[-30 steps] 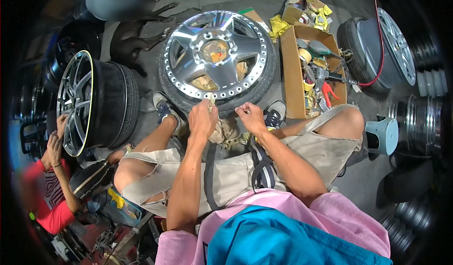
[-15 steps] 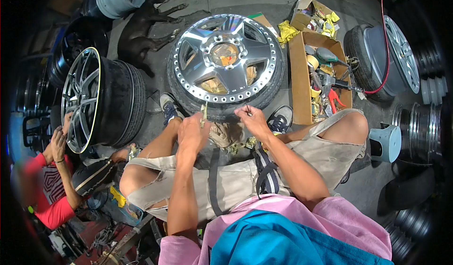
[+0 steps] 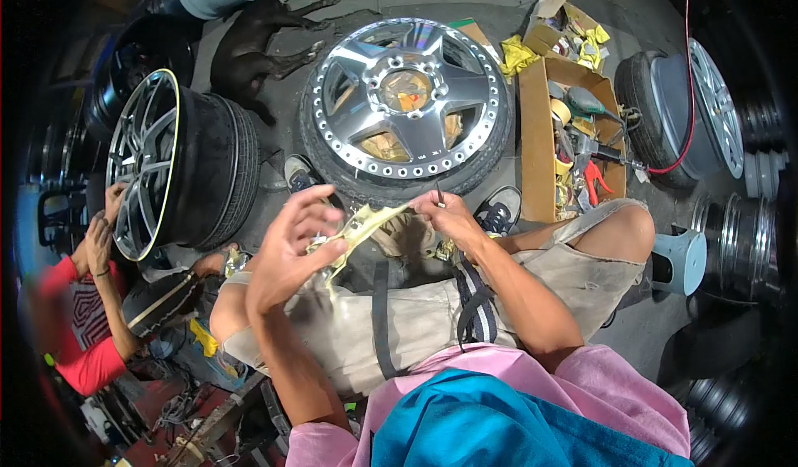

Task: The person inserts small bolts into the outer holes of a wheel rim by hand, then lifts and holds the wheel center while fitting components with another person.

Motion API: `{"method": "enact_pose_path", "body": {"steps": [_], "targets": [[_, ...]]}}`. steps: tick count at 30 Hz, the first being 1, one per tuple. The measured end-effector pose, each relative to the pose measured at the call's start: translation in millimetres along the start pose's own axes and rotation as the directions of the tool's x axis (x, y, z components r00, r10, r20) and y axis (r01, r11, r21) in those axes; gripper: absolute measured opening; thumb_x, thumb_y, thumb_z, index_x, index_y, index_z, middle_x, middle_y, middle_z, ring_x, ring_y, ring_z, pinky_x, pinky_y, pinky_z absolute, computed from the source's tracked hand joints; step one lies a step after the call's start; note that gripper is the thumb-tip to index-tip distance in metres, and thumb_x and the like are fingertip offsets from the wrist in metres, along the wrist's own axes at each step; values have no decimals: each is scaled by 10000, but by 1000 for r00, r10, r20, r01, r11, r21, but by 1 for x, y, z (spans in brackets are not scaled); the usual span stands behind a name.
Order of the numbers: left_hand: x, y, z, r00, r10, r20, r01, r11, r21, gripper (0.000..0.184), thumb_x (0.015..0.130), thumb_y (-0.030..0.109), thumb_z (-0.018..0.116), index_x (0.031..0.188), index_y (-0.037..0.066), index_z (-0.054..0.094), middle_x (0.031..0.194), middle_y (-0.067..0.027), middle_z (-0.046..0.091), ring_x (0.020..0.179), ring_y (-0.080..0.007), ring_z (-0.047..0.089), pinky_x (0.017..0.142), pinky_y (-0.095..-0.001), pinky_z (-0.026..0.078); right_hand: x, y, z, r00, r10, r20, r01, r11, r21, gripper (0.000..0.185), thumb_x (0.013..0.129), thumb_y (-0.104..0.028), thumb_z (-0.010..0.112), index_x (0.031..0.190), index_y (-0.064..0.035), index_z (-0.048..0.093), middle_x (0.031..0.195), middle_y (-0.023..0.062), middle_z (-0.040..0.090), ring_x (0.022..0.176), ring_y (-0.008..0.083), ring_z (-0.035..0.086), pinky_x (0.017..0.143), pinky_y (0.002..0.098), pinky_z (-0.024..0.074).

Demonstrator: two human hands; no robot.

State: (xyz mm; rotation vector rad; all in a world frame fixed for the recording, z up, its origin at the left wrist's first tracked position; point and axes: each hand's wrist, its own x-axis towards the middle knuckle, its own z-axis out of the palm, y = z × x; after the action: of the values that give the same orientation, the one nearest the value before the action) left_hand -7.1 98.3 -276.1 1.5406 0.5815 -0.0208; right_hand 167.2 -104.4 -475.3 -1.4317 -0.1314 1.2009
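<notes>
A crumpled strip of yellow masking tape (image 3: 366,226) stretches between my hands above my lap. My right hand (image 3: 446,220) pinches the strip's far end. A thin dark pointed tool (image 3: 439,193) also sticks up from those fingers; its exact kind I cannot make out. My left hand (image 3: 295,247) is open, fingers spread and slightly blurred, with the tape against or beside its thumb. Just beyond my hands lies a polished five-spoke wheel rim (image 3: 431,139) with a ring of holes around its edge, resting on a tire (image 3: 366,186).
At right stands a cardboard box (image 3: 532,135) of tools and tape rolls, with a red hose (image 3: 690,76) beside it. A dark dog (image 3: 245,47) lies at upper left. Another person's hands (image 3: 101,234) touch a wheel (image 3: 150,164) at left. A blue stool (image 3: 682,255) stands at right.
My left hand has moved left and toward me, and its fingers have spread. The tape strip now extends across to my right hand, which has stayed almost in place.
</notes>
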Motion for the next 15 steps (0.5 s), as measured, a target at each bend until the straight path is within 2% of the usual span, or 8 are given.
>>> {"method": "enact_pose_path", "body": {"steps": [2,4,6,7,8,11,13,15], "targets": [[12,-6,13,995,103,-2,-103,992,-72,378,872,-39,642,1247,-14,609,1328,-70,608,1109,-146,587,949,-303,488,1,3,-2,1000,-9,-5,9,1000,-14,170,933,-199,702,979,-38,731,801,-37,627,694,48,506,620,228,413],[20,-18,18,959,282,-37,-283,959,-4,293,899,-34,581,1184,-30,647,1265,-96,662,1082,-151,611,949,-303,488,-1,5,-2,994,-41,-106,27,991,-133,228,922,-263,736,919,-37,702,800,-25,633,706,59,511,640,236,424],[24,-27,13,954,279,-111,-279,960,13,232,930,1,552,1125,-39,670,1048,-103,727,987,-148,645,931,-301,491,1,14,-6,985,-89,-148,58,978,-202,253,925,-280,737,903,-33,686,819,-8,639,726,66,515,661,248,433],[23,-24,19,951,225,-212,-226,974,22,165,999,98,534,991,-31,637,817,-105,676,744,-144,644,821,-321,570,2,17,-9,975,-134,-178,83,959,-270,280,928,-297,738,887,-28,670,839,9,645,746,74,520,682,260,441],[23,-24,22,951,229,-210,-230,973,22,165,999,98,534,991,-31,637,817,-105,676,744,-144,644,821,-321,570,2,21,-12,974,-138,-181,86,959,-271,280,928,-297,738,887,-28,670,839,9,645,746,74,520,682,260,441],[31,-24,34,948,100,-302,-189,942,-279,367,1079,318,502,805,76,491,630,-13,454,502,-101,478,501,-303,583,0,17,-17,936,-233,-265,138,933,-334,379,970,-387,664,968,-8,687,874,47,652,768,96,551,717,282,452],[32,-17,40,950,76,-303,-174,935,-310,377,1080,330,499,793,86,475,620,-6,431,493,-99,465,490,-298,577,-2,6,-23,935,-106,-339,36,978,-206,450,1027,-422,531,1059,-4,694,885,68,643,784,135,573,748,307,465],[34,-15,41,956,47,-290,-129,954,-272,328,1061,263,551,795,106,441,681,-14,478,564,-96,513,535,-290,593,-2,9,-33,926,-169,-337,98,971,-216,454,1044,-408,477,1099,-13,694,871,70,638,794,155,582,755,315,472]]}}
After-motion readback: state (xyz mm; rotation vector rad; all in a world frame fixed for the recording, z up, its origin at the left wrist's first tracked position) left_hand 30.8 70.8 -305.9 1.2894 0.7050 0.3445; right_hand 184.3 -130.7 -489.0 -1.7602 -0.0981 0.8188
